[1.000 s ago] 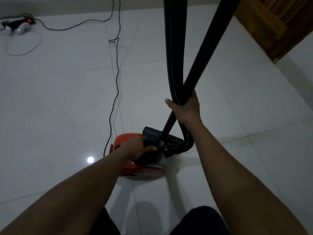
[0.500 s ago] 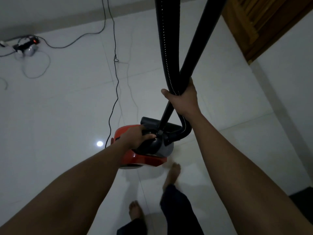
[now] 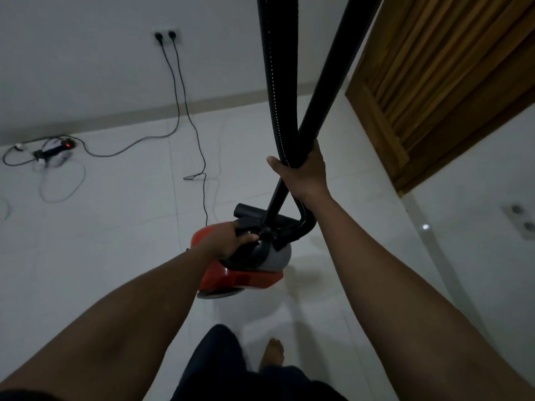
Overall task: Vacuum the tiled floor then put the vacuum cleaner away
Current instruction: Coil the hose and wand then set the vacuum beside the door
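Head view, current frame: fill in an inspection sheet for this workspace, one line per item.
Surface: glossy white tiled floor.
Job's things: red vacuum cleaner, seemingly lifted; black hose and black wand rise out of frame.
Clutter: power strip with a red light, by the wall.
Hands: left hand grips the vacuum cleaner's handle; right hand grips hose and wand together.
Cables: two black cords from the wall socket, one to the power strip, one toward the vacuum cleaner.
Surroundings: slatted wooden door at right; second socket on the right wall; bare foot below.
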